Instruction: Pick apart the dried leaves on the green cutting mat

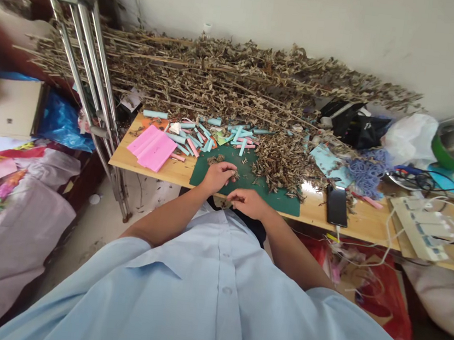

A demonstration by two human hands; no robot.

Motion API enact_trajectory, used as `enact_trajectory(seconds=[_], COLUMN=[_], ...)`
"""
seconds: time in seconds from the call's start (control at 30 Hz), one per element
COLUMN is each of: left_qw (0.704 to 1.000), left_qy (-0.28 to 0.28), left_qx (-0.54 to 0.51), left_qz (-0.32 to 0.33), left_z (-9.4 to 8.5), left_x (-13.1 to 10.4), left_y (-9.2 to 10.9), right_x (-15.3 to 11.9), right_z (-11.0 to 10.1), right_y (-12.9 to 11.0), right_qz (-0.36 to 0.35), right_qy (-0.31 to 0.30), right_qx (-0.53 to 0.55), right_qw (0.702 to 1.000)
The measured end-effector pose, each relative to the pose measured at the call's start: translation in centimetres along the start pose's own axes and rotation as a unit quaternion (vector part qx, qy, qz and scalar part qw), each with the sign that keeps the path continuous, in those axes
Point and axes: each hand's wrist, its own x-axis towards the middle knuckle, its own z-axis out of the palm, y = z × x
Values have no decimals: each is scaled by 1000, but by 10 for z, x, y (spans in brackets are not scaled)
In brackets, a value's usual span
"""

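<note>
Got a dried leaf bit [234, 176], probably, pinched in the left hand [219, 177] over the green mat [286, 202], right hand [248, 202] loosely curled nearby, can't tell if gripping anything. Can see more dried leaves [279, 165] heaped partly on the mat, crumpled plastic [338, 267] in the red bag [395, 303] below, tiny unreadable white marking on the black bag [366, 133].

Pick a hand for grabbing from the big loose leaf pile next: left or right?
Right, probably: the right hand sits on the loose leaf pile's side, while the left hand's fingers seem to pinch leaf bits.
</note>
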Motion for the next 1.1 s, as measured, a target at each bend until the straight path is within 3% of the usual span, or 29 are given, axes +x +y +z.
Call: enact_trajectory(seconds=[0.1, 0.17, 0.3, 0.4, 0.6, 0.97, 1.1], left_qw=[1000, 1000, 999, 999, 999, 998, 998], left_qy=[0, -1, 4, 5, -5, -31, -35], left_qx=[-5, -4, 27, 35, 24, -47, -52], left_qz=[-2, 2, 19, 35, 45, 26, 11], left_z=[1, 1, 0, 0, 0, 1, 2], left_x=[1, 1, 0, 0, -1, 0, 0], left_y=[0, 0, -1, -1, -1, -4, -2], right_x=[0, 3, 14, 23, 33, 42, 45], right_z=[-2, -3, -1, 3, 7, 7, 8], right_y=[1, 3, 5, 5, 3, 15, 20], right_qz=[9, 23, 32, 28, 6, 39, 32], right_qy=[-31, 34, 220, 279, 305, 335, 373], right_qx=[-3, -7, -32, -52, -105, 23, 33], right_qw=[999, 999, 975, 959, 947, 941, 927])
